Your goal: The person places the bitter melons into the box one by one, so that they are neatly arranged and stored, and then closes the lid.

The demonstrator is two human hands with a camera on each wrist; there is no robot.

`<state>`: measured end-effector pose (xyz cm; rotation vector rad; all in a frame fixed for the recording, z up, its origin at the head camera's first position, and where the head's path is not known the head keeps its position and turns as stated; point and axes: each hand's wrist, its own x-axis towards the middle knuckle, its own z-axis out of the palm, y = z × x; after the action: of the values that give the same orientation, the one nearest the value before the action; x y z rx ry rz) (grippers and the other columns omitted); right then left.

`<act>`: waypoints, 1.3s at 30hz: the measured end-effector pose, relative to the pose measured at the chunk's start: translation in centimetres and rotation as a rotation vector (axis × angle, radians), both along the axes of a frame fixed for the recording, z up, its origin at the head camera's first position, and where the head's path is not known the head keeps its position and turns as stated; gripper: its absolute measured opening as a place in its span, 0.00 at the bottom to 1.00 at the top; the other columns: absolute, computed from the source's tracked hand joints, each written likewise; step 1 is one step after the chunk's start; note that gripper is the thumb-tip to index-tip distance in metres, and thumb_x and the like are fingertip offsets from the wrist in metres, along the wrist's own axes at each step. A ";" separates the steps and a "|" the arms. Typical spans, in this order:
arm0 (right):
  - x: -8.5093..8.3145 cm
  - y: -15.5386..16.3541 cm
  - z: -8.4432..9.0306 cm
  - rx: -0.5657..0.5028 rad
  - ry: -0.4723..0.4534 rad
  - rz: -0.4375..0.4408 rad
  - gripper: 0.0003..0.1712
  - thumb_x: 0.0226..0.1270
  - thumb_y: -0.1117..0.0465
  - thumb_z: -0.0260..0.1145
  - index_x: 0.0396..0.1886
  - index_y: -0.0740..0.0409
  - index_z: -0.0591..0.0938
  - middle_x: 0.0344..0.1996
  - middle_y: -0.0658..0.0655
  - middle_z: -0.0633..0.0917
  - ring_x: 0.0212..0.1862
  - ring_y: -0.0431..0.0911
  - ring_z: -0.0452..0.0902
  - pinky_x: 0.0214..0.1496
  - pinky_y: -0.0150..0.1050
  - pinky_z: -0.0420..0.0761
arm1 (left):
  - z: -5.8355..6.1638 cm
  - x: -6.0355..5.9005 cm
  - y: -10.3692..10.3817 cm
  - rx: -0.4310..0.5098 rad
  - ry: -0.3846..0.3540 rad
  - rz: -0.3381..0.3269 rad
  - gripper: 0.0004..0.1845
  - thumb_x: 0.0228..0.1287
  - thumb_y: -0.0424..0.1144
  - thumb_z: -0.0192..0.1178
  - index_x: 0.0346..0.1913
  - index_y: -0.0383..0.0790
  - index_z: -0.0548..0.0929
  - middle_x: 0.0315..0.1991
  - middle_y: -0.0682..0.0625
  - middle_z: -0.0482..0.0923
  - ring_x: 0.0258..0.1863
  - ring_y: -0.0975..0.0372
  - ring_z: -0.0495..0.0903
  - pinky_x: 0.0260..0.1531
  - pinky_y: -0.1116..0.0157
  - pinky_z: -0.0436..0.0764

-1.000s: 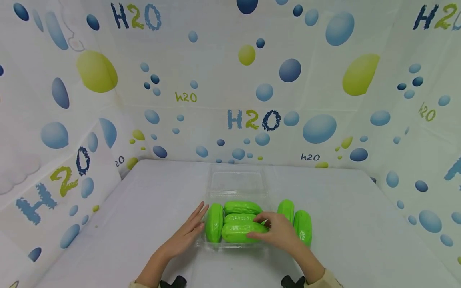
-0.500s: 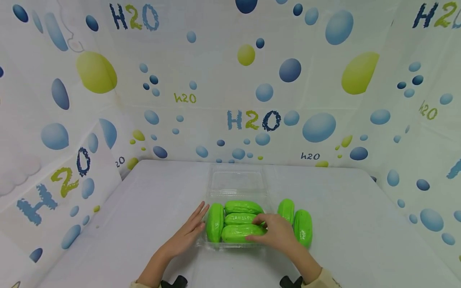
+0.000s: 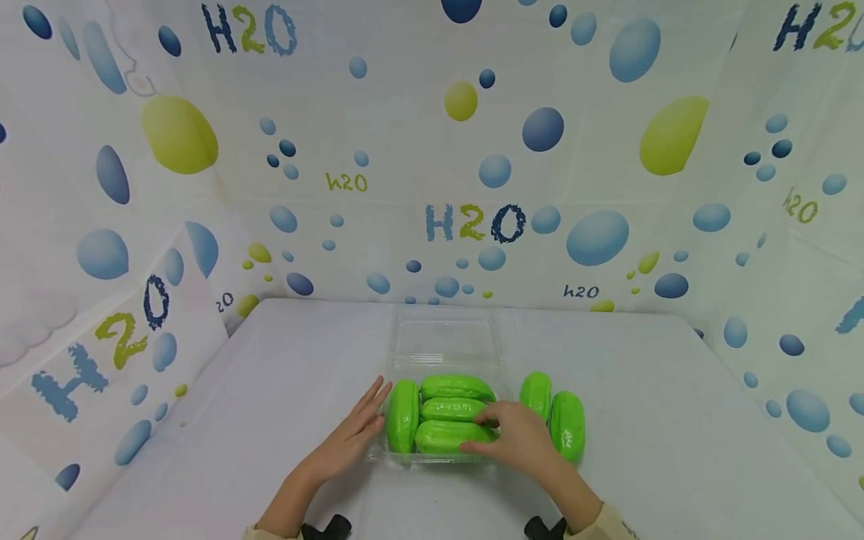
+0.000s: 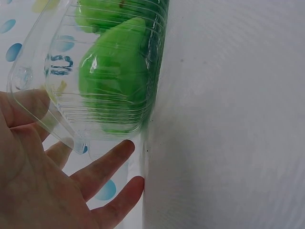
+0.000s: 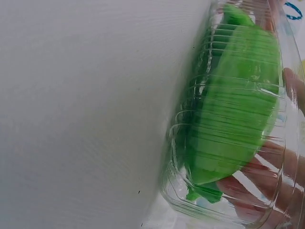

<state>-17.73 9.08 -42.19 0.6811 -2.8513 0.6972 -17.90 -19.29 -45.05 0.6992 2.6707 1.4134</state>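
Note:
A clear plastic clamshell box stands before me, its lid folded back. Inside are several glossy green, long vegetable-shaped pieces: one upright along the left, the others crosswise. With thumb and curled fingers, my right hand holds the right end of the front green piece. The right wrist view shows this green piece through the ribbed wall, a stem-like tip at its end. My left hand, fingers extended, lies against the box's left side; in the left wrist view its fingers spread by the box corner.
Two more green pieces lie on the white tabletop to the right of the box, close to my right hand. Behind the table hangs a bubble-patterned white sheet.
The front green piece has settled slightly, so more of the middle one shows behind it. Both hands have hardly moved.

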 end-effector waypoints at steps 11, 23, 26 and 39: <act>-0.1 0.0 0.1 -0.015 -0.014 0.012 0.33 0.44 0.34 0.68 0.40 0.55 0.84 0.36 0.48 0.85 0.36 0.42 0.79 0.34 0.37 0.78 | 0.2 -0.1 0.0 -0.004 0.007 0.006 0.27 0.73 0.37 0.38 0.71 0.39 0.49 0.72 0.41 0.35 0.69 0.45 0.36 0.61 0.40 0.42; 0.0 0.2 0.1 -0.174 -0.074 0.004 0.35 0.44 0.36 0.70 0.44 0.58 0.82 0.37 0.52 0.84 0.37 0.46 0.80 0.36 0.40 0.79 | 0.0 0.0 -0.1 -0.004 0.000 0.004 0.27 0.73 0.38 0.38 0.71 0.38 0.49 0.72 0.41 0.35 0.69 0.45 0.36 0.61 0.39 0.42; 0.1 0.4 0.0 -0.244 -0.100 -0.007 0.36 0.44 0.38 0.71 0.46 0.60 0.80 0.37 0.54 0.83 0.38 0.47 0.79 0.38 0.41 0.79 | -0.1 0.0 -0.1 -0.007 0.002 0.005 0.27 0.74 0.38 0.38 0.71 0.38 0.48 0.72 0.41 0.35 0.69 0.45 0.36 0.61 0.39 0.42; 0.1 1.0 0.2 -0.488 -0.176 0.009 0.39 0.46 0.45 0.73 0.57 0.60 0.74 0.46 0.58 0.81 0.47 0.50 0.78 0.49 0.44 0.77 | 0.0 0.1 -0.1 -0.002 -0.007 0.008 0.27 0.73 0.38 0.38 0.71 0.40 0.49 0.72 0.42 0.35 0.69 0.46 0.35 0.61 0.40 0.41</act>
<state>-17.65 10.12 -42.04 0.5752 -2.6509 1.4483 -17.85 -19.38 -45.09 0.6833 2.6718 1.4125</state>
